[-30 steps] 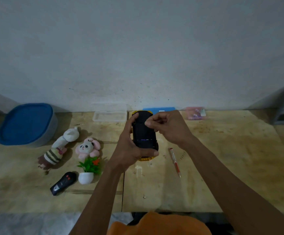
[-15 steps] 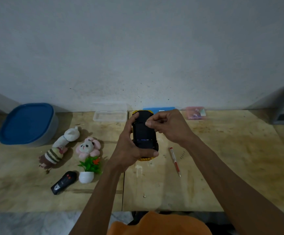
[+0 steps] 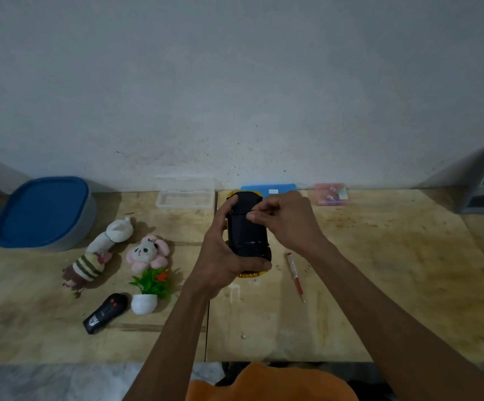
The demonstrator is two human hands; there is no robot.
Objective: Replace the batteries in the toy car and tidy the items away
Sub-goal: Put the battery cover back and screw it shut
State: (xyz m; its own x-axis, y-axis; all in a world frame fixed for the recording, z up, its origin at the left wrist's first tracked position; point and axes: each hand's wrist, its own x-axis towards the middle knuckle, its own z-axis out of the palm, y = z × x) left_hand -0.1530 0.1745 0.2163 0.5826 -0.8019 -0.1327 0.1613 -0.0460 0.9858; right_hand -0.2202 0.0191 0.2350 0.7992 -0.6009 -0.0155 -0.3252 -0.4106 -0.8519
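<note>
The yellow toy car (image 3: pixel 246 233) is held upside down above the wooden table (image 3: pixel 394 270), its black underside facing me. My left hand (image 3: pixel 220 256) grips it round the left side and near end. My right hand (image 3: pixel 287 221) hovers at the car's upper right, fingers curled and fingertips pinched together on the underside; whatever they pinch is too small to see. A red-handled screwdriver (image 3: pixel 295 276) lies on the table just right of the car. A black remote control (image 3: pixel 104 312) lies at the front left.
A blue-lidded tub (image 3: pixel 44 212) stands at the far left. Two plush toys (image 3: pixel 99 253), (image 3: pixel 148 251) and a small potted plant (image 3: pixel 148 290) sit left of the car. A clear tray (image 3: pixel 185 199), a blue case (image 3: pixel 275 188) and a pink packet (image 3: pixel 330 193) line the wall.
My right hand's fingertips have shifted slightly on the car's underside. The car and my left hand have stayed almost still.
</note>
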